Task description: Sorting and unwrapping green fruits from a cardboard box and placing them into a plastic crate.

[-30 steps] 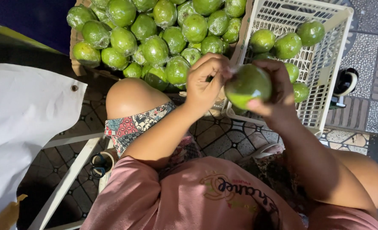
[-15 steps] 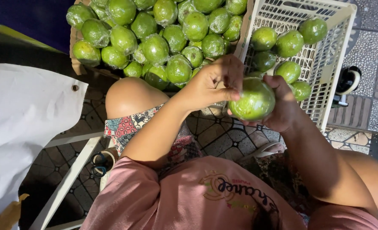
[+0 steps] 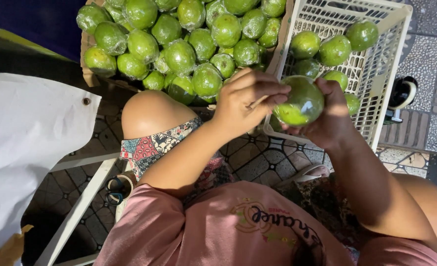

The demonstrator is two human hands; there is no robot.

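**Green fruit held between both hands**

You are cupping the green fruit [image 3: 303, 100] in your right hand [image 3: 332, 118], its long axis tilting up-right, while your left hand [image 3: 245, 98] is pinching its left side, in front of the white crate [image 3: 376, 74].

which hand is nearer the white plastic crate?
Right. The right hand holds the green fruit just in front of the white crate; the left hand pinches the fruit's far side, nearer the cardboard box.

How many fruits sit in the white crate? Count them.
6 fruits: three at the crate's far end, three nearer the right hand; the held fruit may hide others.
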